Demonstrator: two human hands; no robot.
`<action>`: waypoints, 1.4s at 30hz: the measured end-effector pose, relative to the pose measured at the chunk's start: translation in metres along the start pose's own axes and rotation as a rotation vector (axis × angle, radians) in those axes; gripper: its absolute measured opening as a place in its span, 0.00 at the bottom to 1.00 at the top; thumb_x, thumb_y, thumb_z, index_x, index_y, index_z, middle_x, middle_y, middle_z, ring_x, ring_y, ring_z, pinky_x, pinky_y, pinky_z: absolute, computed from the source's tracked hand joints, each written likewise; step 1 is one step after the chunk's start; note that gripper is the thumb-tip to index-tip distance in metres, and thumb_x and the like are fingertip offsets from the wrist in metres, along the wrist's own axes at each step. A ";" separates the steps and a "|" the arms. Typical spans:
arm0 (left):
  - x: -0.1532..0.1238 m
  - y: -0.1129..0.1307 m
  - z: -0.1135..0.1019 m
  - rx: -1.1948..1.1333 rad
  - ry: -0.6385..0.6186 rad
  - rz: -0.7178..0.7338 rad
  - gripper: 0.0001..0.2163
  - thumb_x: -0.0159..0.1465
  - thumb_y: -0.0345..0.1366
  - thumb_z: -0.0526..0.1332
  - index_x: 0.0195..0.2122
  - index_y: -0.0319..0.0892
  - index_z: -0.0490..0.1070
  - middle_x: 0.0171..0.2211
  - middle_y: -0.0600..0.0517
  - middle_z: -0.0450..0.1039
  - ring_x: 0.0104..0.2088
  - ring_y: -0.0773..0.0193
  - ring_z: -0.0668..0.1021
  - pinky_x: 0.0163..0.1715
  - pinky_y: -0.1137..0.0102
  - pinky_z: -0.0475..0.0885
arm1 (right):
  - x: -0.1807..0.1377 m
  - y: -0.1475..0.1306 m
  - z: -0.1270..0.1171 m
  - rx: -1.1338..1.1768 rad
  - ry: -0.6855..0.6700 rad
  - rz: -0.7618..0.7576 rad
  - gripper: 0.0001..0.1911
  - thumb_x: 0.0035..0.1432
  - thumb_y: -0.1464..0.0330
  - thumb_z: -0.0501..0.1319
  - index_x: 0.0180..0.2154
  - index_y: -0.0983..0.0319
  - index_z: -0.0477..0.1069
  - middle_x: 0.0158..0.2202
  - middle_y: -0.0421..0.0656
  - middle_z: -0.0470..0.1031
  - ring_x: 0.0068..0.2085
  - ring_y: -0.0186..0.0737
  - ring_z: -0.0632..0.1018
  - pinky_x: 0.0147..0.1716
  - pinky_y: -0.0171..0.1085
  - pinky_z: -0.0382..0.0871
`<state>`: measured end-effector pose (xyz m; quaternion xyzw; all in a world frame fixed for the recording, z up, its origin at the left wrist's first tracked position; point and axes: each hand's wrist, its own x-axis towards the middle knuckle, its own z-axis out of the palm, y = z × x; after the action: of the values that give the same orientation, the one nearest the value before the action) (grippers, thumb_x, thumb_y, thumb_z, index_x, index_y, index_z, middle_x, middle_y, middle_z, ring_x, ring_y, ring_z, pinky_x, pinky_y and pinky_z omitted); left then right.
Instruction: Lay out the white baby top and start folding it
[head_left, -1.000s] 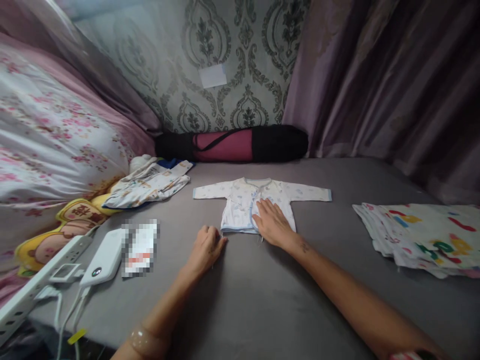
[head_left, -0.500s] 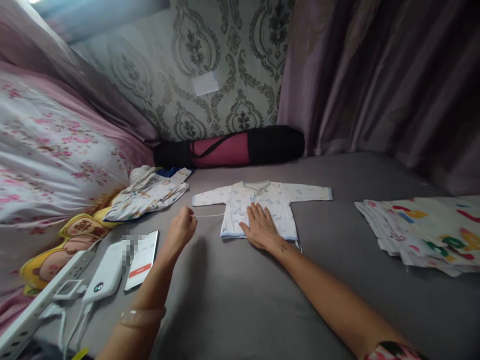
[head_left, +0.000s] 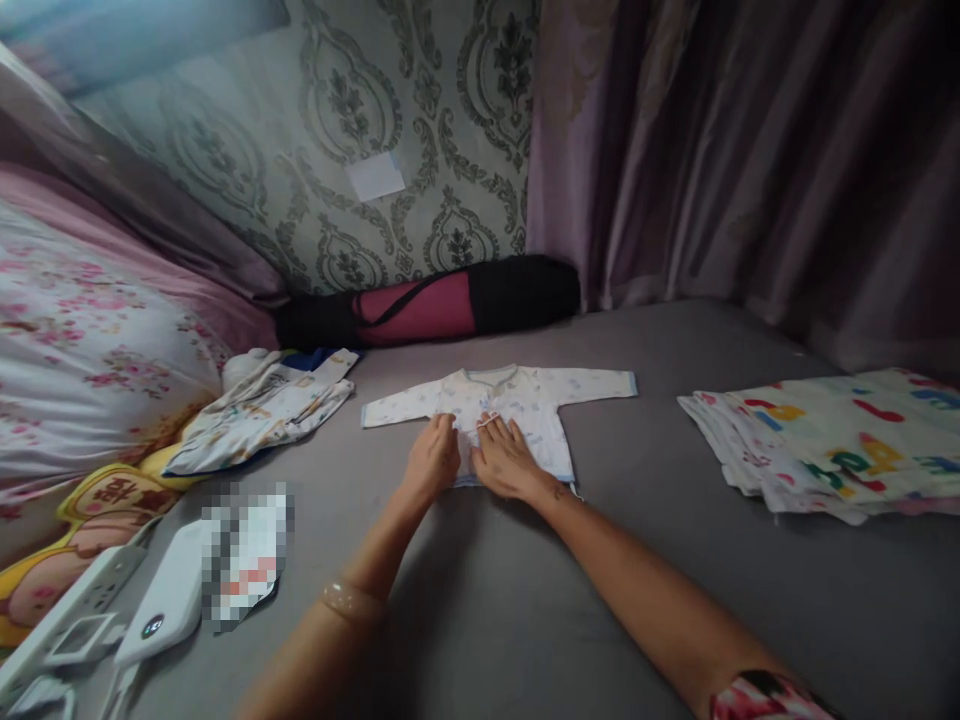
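A baby's long-sleeved wrap top [head_left: 521, 397] is laid flat in the centre of the frame, its sleeves spread to both sides and its cuffs and hem edged in pale blue; it is supported by a grey bed sheet [head_left: 600, 540], by which most of the lower frame is filled; the top's lower left part, as seen in the frame, is covered by the left hand [head_left: 433, 455], whose fingers are curled in narrowly; whether anything is pinched between them cannot be told; the front of the top, just right of that, is pressed by the right hand [head_left: 508, 458], which is held palm down with the fingers extended and slightly parted; a thin white tie [head_left: 489, 421] is seen across those fingers; a bracelet [head_left: 351, 602] is worn on the left forearm; at the right edge, a stack of folded printed cloths [head_left: 832, 440] is placed; at the left of centre, a heap of printed baby clothes [head_left: 270, 405] is seen; at the lower left, a power bank [head_left: 169, 590], a power strip [head_left: 82, 605] and a largely pixelated smartphone [head_left: 251, 570] are set near one another; behind the top, a black and crimson carry bag [head_left: 431, 303] is laid along the patterned wall [head_left: 420, 130]
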<state>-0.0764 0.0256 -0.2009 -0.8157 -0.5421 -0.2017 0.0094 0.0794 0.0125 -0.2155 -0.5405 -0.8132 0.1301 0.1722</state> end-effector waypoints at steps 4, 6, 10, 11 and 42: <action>-0.019 -0.002 0.025 0.129 -0.154 -0.066 0.21 0.69 0.40 0.46 0.58 0.32 0.59 0.60 0.36 0.61 0.63 0.51 0.62 0.60 0.55 0.58 | 0.001 0.004 -0.006 -0.021 0.120 0.002 0.19 0.65 0.69 0.44 0.47 0.66 0.71 0.53 0.52 0.70 0.56 0.44 0.66 0.57 0.42 0.54; -0.023 0.000 0.025 0.179 -0.226 -0.106 0.25 0.70 0.44 0.44 0.62 0.32 0.55 0.64 0.37 0.54 0.66 0.50 0.55 0.63 0.54 0.53 | 0.000 0.005 -0.005 -0.063 0.179 0.041 0.18 0.65 0.68 0.46 0.45 0.66 0.71 0.50 0.53 0.71 0.53 0.45 0.68 0.55 0.42 0.56; -0.024 0.003 0.016 0.230 -0.316 -0.135 0.28 0.70 0.47 0.41 0.65 0.32 0.50 0.67 0.40 0.47 0.67 0.53 0.50 0.64 0.57 0.49 | -0.002 0.007 0.005 -0.112 0.199 0.124 0.28 0.65 0.60 0.48 0.58 0.73 0.61 0.62 0.58 0.58 0.63 0.53 0.56 0.62 0.49 0.43; -0.024 0.004 0.014 0.236 -0.326 -0.139 0.29 0.70 0.47 0.41 0.65 0.32 0.50 0.67 0.40 0.47 0.67 0.54 0.49 0.64 0.57 0.49 | -0.002 0.008 0.006 -0.108 0.166 0.136 0.31 0.65 0.59 0.47 0.61 0.75 0.56 0.65 0.58 0.54 0.65 0.53 0.53 0.63 0.50 0.40; 0.001 0.052 0.026 0.011 -0.153 -0.041 0.15 0.69 0.38 0.46 0.50 0.38 0.66 0.59 0.41 0.65 0.59 0.49 0.65 0.56 0.53 0.62 | -0.004 0.061 -0.059 0.189 -0.044 -0.013 0.20 0.64 0.68 0.47 0.50 0.59 0.73 0.46 0.42 0.78 0.47 0.38 0.76 0.48 0.35 0.67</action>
<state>-0.0218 0.0114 -0.2141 -0.8174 -0.5589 -0.1358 -0.0317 0.1566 0.0339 -0.1868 -0.5135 -0.8043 0.2172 0.2054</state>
